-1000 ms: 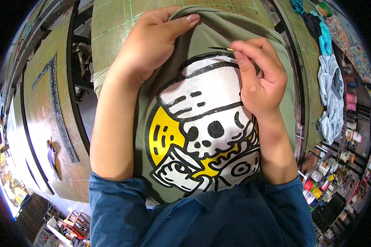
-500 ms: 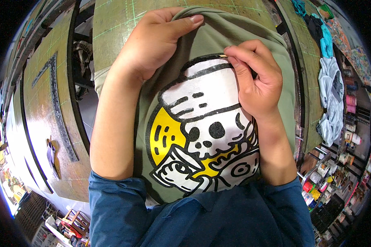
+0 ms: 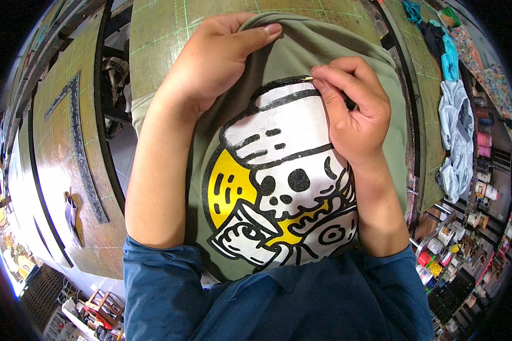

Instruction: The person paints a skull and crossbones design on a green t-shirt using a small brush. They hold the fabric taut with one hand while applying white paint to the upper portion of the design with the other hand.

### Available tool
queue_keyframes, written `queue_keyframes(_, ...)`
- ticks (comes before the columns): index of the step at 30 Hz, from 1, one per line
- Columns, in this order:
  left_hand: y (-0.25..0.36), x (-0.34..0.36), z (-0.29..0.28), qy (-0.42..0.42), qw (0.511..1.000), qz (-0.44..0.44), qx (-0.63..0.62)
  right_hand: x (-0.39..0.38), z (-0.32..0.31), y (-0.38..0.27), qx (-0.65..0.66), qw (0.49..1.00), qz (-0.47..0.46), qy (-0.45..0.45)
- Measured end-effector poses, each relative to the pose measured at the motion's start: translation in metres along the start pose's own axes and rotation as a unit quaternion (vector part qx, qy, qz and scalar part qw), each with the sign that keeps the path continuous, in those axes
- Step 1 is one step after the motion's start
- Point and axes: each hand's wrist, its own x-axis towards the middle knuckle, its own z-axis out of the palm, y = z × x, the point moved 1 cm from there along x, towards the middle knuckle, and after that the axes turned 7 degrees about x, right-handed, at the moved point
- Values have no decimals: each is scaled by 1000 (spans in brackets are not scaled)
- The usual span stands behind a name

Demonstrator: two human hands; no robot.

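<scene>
Olive fabric (image 3: 301,48) is pinched in left hand (image 3: 216,59); right hand (image 3: 361,111) pinches paintbrush (image 3: 309,79) at black outline (image 3: 274,84); seemingly inking, next needing steadiness.

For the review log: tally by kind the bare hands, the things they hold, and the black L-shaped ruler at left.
Bare hands: 2 (left hand, right hand)
Olive-green cloth with a skull print: 1
Thin brush, pale where it shows: 1
Black L-shaped ruler: 1
Total: 5
</scene>
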Motion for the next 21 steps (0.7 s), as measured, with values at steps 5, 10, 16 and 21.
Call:
queue_keyframes(5, 0, -1, 0, -2, 1000, -5, -5, 0, 0, -1, -4, 1000, -3, 3)
queue_keyframes(10, 1, -1, -1, -5, 1000, -7, 8, 0, 0, 0, -3, 1000, -7, 14)
queue_keyframes(16, 3, -2, -1, 0, 1000, -18, 11, 0, -1, 1, -10, 1000, -11, 22)
queue_keyframes(21, 4, -3, 0, 6, 1000, -17, 21, 0, -4, -2, 0, 999, -23, 37)
